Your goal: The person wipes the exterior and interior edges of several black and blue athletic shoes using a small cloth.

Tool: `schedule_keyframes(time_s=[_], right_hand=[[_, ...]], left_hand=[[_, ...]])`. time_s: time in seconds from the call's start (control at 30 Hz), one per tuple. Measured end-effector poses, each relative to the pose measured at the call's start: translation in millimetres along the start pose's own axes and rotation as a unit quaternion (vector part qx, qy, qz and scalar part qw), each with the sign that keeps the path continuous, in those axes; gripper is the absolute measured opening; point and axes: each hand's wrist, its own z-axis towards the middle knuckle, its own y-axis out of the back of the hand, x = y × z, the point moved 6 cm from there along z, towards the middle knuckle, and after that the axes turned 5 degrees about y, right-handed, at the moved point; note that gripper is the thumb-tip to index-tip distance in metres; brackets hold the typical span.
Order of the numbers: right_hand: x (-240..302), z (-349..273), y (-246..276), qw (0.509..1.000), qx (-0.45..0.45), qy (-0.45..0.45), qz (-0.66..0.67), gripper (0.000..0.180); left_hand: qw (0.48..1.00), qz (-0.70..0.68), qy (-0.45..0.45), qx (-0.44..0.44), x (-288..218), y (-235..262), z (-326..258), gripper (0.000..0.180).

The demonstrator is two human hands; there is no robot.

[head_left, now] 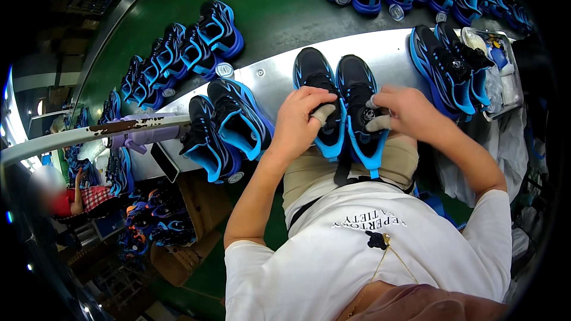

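Pair of black-and-blue shoes side by side on pale metal bench edge (386,53), toes away from person, heels over lap; left hand (297,125) laid over left shoe (318,77), fingers curled down on tongue area, taped fingertip (323,114) pressed to it; right hand (404,110) closed on right shoe (357,89) near round dial at its middle, taped fingers pinched around it; second pair (226,128) just left on bench; third pair (449,65) right, beside small tray (505,74); rows of same shoes on green conveyor (279,6) beyond.
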Motion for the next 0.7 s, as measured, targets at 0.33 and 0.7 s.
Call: schedule_keyframes(time_s=[0.33,0.7], right_hand=[[7,6,6,0.999,0.022,-0.004,0.023,0.027],[1,2,4,0.992,0.085,-0.032,0.084,0.033]], left_hand=[[0.996,0.018,-0.079,-0.031,0,3,1,0.018],[0.964,0.145,-0.127,-0.182,-31,4,-23,0.017]])
